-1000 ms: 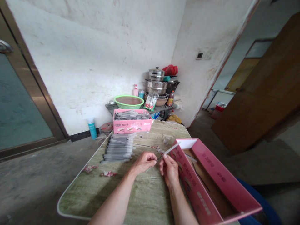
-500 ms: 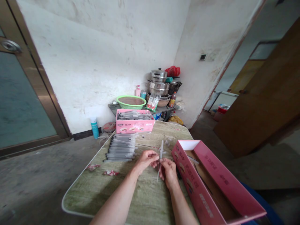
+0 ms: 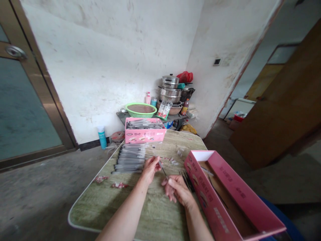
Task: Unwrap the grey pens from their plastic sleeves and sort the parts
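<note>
A slim dark pen [image 3: 163, 170] slants between my two hands above the table. My left hand [image 3: 150, 169] is closed on its upper end, which looks paler. At the lower end my right hand [image 3: 178, 189] pinches it between thumb and forefinger, the other fingers blurred. Left of my hands lies a row of translucent grey pens [image 3: 130, 159] with dark ends, side by side. Thin dark rods [image 3: 186, 179] lie just beyond my right hand, partly hidden by it. Small whitish pieces [image 3: 173, 161] are scattered past my hands.
A pink box [image 3: 144, 135] full of pens stands at the table's far edge. Along the right side lies a longer open pink box [image 3: 213, 197] with a few thin pieces inside. Behind the table, a shelf holds a green basin [image 3: 140, 113] and stacked pots [image 3: 170, 88].
The pen has gone from nearly upright to slanting, its upper end leaning left. My hands have moved apart, the left one further away and left, the right one slightly nearer me.
</note>
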### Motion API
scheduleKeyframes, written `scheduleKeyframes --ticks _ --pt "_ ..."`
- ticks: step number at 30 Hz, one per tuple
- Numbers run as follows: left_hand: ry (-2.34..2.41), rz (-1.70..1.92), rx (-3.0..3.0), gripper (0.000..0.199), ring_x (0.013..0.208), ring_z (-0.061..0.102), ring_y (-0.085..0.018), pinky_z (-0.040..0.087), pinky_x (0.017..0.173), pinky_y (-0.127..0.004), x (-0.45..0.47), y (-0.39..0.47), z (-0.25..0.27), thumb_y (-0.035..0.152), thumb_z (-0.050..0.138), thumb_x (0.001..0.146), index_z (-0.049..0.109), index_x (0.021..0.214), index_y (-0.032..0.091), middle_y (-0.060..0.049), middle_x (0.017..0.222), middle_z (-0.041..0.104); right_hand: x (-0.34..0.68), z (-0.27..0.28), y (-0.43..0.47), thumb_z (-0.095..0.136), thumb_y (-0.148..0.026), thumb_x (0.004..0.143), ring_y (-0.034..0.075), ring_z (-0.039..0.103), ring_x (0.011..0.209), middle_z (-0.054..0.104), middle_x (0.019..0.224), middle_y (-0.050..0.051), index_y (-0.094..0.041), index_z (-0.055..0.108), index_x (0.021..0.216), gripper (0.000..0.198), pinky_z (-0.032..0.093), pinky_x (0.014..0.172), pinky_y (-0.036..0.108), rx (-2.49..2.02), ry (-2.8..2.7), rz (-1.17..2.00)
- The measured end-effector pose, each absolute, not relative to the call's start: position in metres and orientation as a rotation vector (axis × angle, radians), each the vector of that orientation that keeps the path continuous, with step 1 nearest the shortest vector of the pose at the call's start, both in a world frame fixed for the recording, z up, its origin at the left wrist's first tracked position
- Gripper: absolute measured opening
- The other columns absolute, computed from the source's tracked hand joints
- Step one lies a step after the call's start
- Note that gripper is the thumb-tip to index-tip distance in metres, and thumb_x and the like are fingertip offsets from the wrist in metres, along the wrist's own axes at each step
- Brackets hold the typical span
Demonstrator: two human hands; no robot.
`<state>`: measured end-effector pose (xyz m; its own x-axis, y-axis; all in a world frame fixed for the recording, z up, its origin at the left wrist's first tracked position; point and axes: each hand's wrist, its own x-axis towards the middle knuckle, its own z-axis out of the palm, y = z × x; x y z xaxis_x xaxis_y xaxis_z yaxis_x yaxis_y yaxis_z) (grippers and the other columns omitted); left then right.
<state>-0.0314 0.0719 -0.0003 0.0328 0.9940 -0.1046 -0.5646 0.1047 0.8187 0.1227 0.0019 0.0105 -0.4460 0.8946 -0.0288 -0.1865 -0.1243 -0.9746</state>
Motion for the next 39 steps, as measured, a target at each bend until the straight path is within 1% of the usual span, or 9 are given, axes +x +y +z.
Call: scheduleKeyframes --ticks 4,7,13,17,21,25,27,32,39 --pt "0.818 1.384 0.631 0.043 0.049 0.056 -0.008 0.041 0.045 -0.017 -0.032 0.073 0.001 0.045 0.08 0.059 0.06 0.078 0.012 -0.001 0.06 0.064 0.126 0.011 -0.002 0.071 -0.048 0.071 0.009 0.055 0.036 0.066 0.057 0.004 -0.008 0.066 0.089 0.044 0.035 0.031 0.013 -0.808 -1.362 1.784" --pt "0.805 1.325 0.678 0.041 0.049 0.057 -0.009 0.042 0.045 -0.017 -0.03 0.071 0.0 0.044 0.079 0.06 0.06 0.077 0.012 -0.002 0.062 0.065 0.123 0.006 0.001 0.067 -0.048 0.076 0.008 0.051 0.032 0.063 0.05 0.002 -0.009 0.065 0.079 0.039 0.031 0.029 0.013 -0.904 -1.325 1.728" --pt "0.718 1.096 0.835 0.04 0.054 0.062 -0.014 0.047 0.048 -0.021 -0.022 0.062 -0.006 0.045 0.078 0.064 0.059 0.078 0.012 -0.004 0.064 0.067 0.117 -0.003 0.008 0.062 -0.055 0.077 0.004 0.037 0.023 0.054 0.037 -0.003 -0.012 0.059 0.062 0.045 0.021 0.026 0.013 -1.134 -1.385 1.4" --pt "0.692 1.151 0.719 0.037 0.048 0.06 -0.011 0.045 0.044 -0.019 -0.024 0.066 -0.008 0.043 0.075 0.068 0.06 0.082 0.012 -0.004 0.062 0.067 0.124 0.008 0.009 0.053 -0.056 0.084 0.007 0.041 0.027 0.056 0.042 -0.001 -0.014 0.06 0.064 0.047 0.026 0.03 0.017 -1.217 -1.33 1.064" --pt "0.653 1.175 0.495 0.025 0.046 0.059 -0.008 0.044 0.043 -0.014 -0.029 0.071 -0.007 0.033 0.071 0.077 0.063 0.082 0.01 -0.004 0.06 0.067 0.138 0.027 0.024 0.047 -0.041 0.09 0.014 0.057 0.042 0.064 0.054 0.004 -0.015 0.064 0.07 0.037 0.041 0.044 0.022 -1.507 -1.484 0.507" --pt "0.598 1.095 0.324 0.016 0.046 0.059 -0.006 0.043 0.04 -0.01 -0.031 0.071 -0.003 0.026 0.066 0.082 0.064 0.082 0.01 -0.002 0.057 0.064 0.142 0.032 0.053 0.044 -0.017 0.089 0.022 0.07 0.079 0.073 0.087 0.013 -0.016 0.069 0.104 0.029 0.048 0.068 0.025 -1.995 -1.845 0.133" --pt "0.596 1.086 0.303 0.016 0.045 0.059 -0.006 0.043 0.04 -0.01 -0.031 0.07 -0.002 0.025 0.065 0.083 0.064 0.081 0.009 -0.003 0.056 0.064 0.139 0.029 0.065 0.046 -0.013 0.086 0.025 0.07 0.084 0.073 0.091 0.016 -0.016 0.068 0.108 0.031 0.049 0.069 0.028 -2.096 -1.882 0.107" --pt "0.611 1.154 0.426 0.022 0.044 0.058 -0.007 0.045 0.041 -0.013 -0.029 0.07 -0.007 0.031 0.066 0.082 0.064 0.083 0.009 -0.005 0.059 0.067 0.131 0.018 0.079 0.047 -0.011 0.086 0.027 0.07 0.083 0.071 0.089 0.021 -0.009 0.07 0.093 0.023 0.05 0.069 0.032 -2.195 -1.937 0.063" --pt "0.625 1.179 0.526 0.029 0.045 0.059 -0.009 0.045 0.042 -0.016 -0.026 0.07 -0.01 0.037 0.071 0.076 0.062 0.084 0.01 -0.006 0.06 0.068 0.137 0.026 0.068 0.053 -0.015 0.086 0.026 0.069 0.084 0.071 0.09 0.019 -0.012 0.068 0.094 0.018 0.049 0.069 0.029 -2.167 -1.99 0.054"
